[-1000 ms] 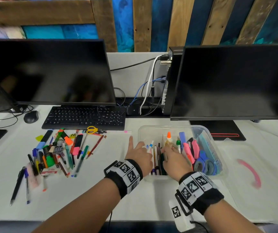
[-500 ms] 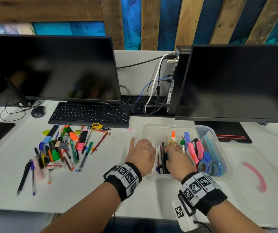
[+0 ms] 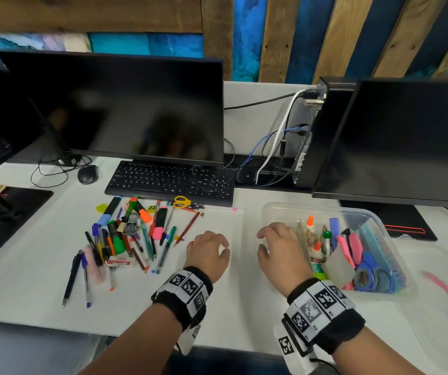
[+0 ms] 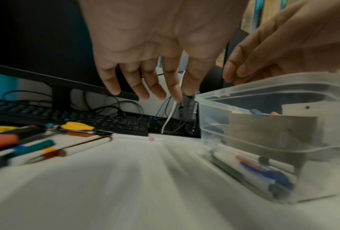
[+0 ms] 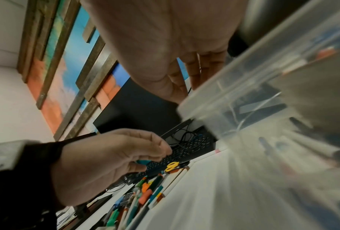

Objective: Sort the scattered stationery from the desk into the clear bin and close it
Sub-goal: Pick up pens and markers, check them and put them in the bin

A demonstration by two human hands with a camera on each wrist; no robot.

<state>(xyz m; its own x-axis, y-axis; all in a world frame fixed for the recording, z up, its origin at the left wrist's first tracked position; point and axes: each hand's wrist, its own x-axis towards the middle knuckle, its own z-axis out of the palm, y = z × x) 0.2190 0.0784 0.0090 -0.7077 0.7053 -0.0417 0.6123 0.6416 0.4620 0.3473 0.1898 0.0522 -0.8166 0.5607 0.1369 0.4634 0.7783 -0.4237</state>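
Stationery (image 3: 133, 239) lies heaped on the white bench (image 3: 41, 280) left of the clear bin (image 3: 380, 220), a lidless plastic tub holding glue bottles, pink markers, blue scissors and pens flat along its floor. Left hand (image 3: 208, 253) hovers beside the heap, fingers (image 4: 137, 85) loosely apart, holding nothing. Right hand (image 3: 279, 250) hangs over the bin's near-left corner, fingers relaxed and empty.
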